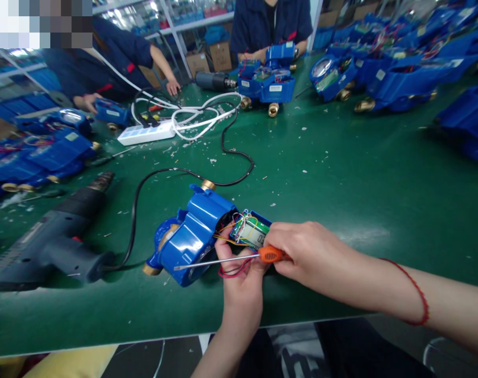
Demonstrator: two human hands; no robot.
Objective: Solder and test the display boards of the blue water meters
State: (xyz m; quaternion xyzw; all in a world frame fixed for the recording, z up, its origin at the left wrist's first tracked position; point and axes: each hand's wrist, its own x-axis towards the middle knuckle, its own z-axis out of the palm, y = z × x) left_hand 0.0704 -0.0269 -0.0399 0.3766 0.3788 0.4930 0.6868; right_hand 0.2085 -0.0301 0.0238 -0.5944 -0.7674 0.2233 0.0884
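Note:
A blue water meter (191, 236) with brass ends lies on its side in front of me. Thin coloured wires run from its opening to a green circuit board with a small display (251, 231), set in a blue frame. My left hand (242, 278) is closed on the board from below, with a loop of red and dark wire across its fingers. An orange-handled screwdriver (271, 254) is gripped in my right hand (305, 252), its shaft pointing left across the front of the meter. The right fingers also touch the board's right end.
A heat gun (61, 236) lies at the left, its black cord curving behind the meter. Farther back are a white power strip (148, 132) and coiled white cable. Several blue meters (400, 79) crowd the right; others (45, 152) stand left. Two people sit opposite.

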